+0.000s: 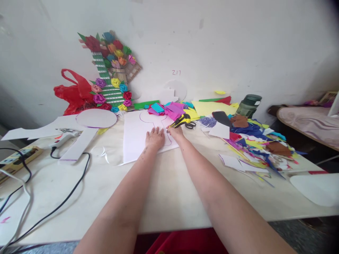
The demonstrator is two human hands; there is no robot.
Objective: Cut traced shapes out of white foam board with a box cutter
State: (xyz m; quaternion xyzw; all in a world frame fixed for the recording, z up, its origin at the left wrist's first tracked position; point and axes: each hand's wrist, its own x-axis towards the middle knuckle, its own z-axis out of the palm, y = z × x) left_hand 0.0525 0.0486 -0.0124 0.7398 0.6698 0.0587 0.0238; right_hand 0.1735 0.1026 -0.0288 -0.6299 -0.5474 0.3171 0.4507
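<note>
A white sheet (134, 137) lies on the table ahead of me, with a purple outline drawn on it, rounded at the far end and narrower toward me. My left hand (155, 138) rests flat on the sheet inside the outline, fingers stretched forward, holding nothing. Just right of it, my right hand (175, 133) is closed around the lower end of a yellow-and-black utility knife (180, 120). The knife slants down toward the outline's right-hand line; its blade is too small to make out. Black-handled scissors (190, 125) lie behind the knife.
Coloured paper pieces (173, 109) lie behind the sheet. Paper scraps (254, 141), a phone (221, 117) and a dark bottle (248, 106) are right. At left are a paddle-shaped white cutout (96, 118), a glue gun (65, 137), cords and a power strip (21, 160).
</note>
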